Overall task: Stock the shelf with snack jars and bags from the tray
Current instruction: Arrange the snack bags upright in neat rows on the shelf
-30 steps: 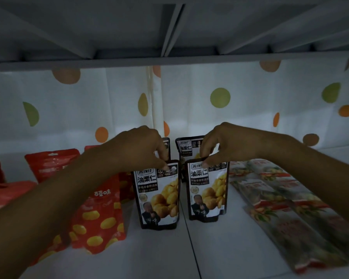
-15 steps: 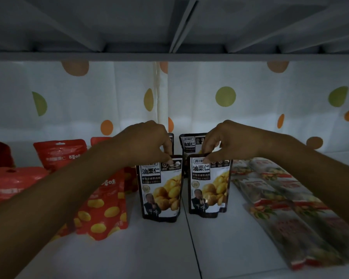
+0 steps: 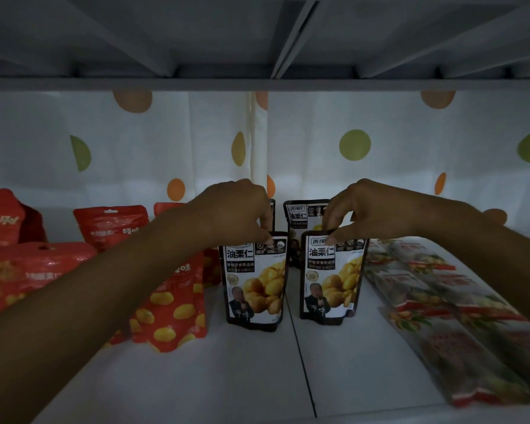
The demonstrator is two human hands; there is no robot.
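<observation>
Reaching over the smooth white shelf board (image 3: pixel 251 381), split by a thin dark seam, both forearms end at a pair of upright pouches. The left hand (image 3: pixel 236 212) pinches, thumb against fingertips, the top edge of the left glossy black-and-white stand-up pouch printed with yellow chestnuts (image 3: pixel 256 286). The right hand (image 3: pixel 364 212) pinches the top seal of its twin, the right chestnut pouch (image 3: pixel 331 283), just beside it across the seam. Both stand on their gusseted bottoms on the shelf.

Such pouches are probably light, soft-walled and slick, apt to topple if nudged. The flat, stiffer top seal looks the surest place to hold.

Left of them slump crinkly red foil bags dotted with yellow (image 3: pixel 172 313). On the right, flat glossy packets with red bands (image 3: pixel 441 316) lie in overlapping rows. Behind stand two more black pouches (image 3: pixel 300 215), partly hidden by the hands. Farthest hangs a white cloth curtain with coloured dots (image 3: pixel 349 142).
</observation>
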